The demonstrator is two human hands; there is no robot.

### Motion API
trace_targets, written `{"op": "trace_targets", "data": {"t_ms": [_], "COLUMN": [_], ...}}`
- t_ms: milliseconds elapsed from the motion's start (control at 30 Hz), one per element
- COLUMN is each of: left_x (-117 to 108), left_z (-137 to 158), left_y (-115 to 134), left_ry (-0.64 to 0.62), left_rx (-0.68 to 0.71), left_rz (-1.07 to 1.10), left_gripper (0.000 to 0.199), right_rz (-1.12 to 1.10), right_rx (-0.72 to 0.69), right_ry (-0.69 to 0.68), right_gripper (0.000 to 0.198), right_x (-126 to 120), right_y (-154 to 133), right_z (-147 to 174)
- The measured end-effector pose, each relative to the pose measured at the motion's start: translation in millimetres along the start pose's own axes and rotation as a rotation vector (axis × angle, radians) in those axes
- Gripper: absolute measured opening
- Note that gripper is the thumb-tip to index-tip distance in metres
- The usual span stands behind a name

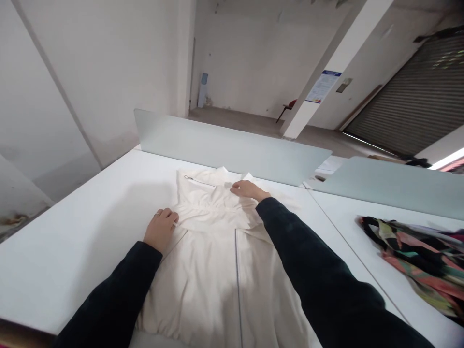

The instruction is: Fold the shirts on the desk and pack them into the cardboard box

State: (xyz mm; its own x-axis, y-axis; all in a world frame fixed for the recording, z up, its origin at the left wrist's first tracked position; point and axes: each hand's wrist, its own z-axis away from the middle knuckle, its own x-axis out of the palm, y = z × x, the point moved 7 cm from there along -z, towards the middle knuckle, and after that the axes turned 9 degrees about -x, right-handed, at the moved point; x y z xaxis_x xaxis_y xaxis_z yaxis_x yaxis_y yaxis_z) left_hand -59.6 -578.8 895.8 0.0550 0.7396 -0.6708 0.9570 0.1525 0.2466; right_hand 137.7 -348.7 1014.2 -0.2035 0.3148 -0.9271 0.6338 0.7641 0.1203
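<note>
A cream dress (206, 270) with a gathered waist lies spread on the white table. Near its upper left corner is a short zipper (199, 181) with a ring pull, and a dark line runs down the skirt. My left hand (161, 229), wearing a ring, has its fingers closed on the dress's left edge at the waist. Across the upper part of the dress reaches my right hand (250, 189), its fingers drawn together on the fabric near the top edge. My right sleeve covers part of the dress's right side.
Frosted divider panels (224, 145) stand along the far edge of the white table (90, 251). At the right, past a table seam, lies a heap of multicoloured patterned fabric (416, 261). Beyond are a pillar (329, 63), a water dispenser (203, 91) and a roller shutter (409, 96).
</note>
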Motion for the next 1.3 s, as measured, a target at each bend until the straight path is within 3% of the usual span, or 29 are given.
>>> {"op": "trace_targets", "data": {"t_ms": [133, 300, 467, 600, 667, 833, 967, 1067, 1167, 1233, 1300], "left_x": [0, -1, 0, 3, 3, 1, 0, 0, 1, 2, 5], "left_z": [1, 3, 7, 6, 6, 5, 4, 3, 1, -1, -3], "left_y": [1, 5, 10, 9, 8, 6, 5, 3, -1, -4, -8], "left_ry": [-0.018, 0.019, 0.019, -0.030, -0.031, 0.000, -0.002, -0.017, 0.002, 0.005, -0.019], "left_rx": [0.017, 0.023, 0.047, 0.033, 0.027, 0.015, 0.000, -0.009, -0.007, 0.003, 0.014], "left_rz": [0.026, 0.072, 0.075, 0.057, 0.044, 0.023, 0.019, 0.017, 0.008, 0.009, 0.010], "left_gripper": [0.027, 0.028, 0.033, 0.031, 0.030, 0.023, 0.023, 0.022, 0.023, 0.022, 0.022], "right_rz": [-0.017, 0.049, -0.025, -0.129, -0.187, -0.168, 0.052, 0.094, 0.068, 0.044, -0.003], "right_rx": [-0.079, -0.027, 0.025, 0.028, -0.005, -0.185, -0.036, 0.065, 0.014, -0.069, -0.151], "right_ry": [0.047, 0.213, 0.071, 0.004, 0.039, 0.229, 0.161, 0.114, 0.279, 0.438, 0.502], "right_gripper": [0.028, 0.026, 0.023, 0.041, 0.047, 0.036, 0.032, 0.030, 0.031, 0.040, 0.042], "right_x": [12, -5, 3, 17, 15, -3, 10, 23, 15, 3, -4], "right_y": [5, 30, 45, 51, 54, 48, 51, 50, 43, 36, 26], "right_z": [8, 24, 23, 29, 37, 54, 52, 53, 73, 102, 141]}}
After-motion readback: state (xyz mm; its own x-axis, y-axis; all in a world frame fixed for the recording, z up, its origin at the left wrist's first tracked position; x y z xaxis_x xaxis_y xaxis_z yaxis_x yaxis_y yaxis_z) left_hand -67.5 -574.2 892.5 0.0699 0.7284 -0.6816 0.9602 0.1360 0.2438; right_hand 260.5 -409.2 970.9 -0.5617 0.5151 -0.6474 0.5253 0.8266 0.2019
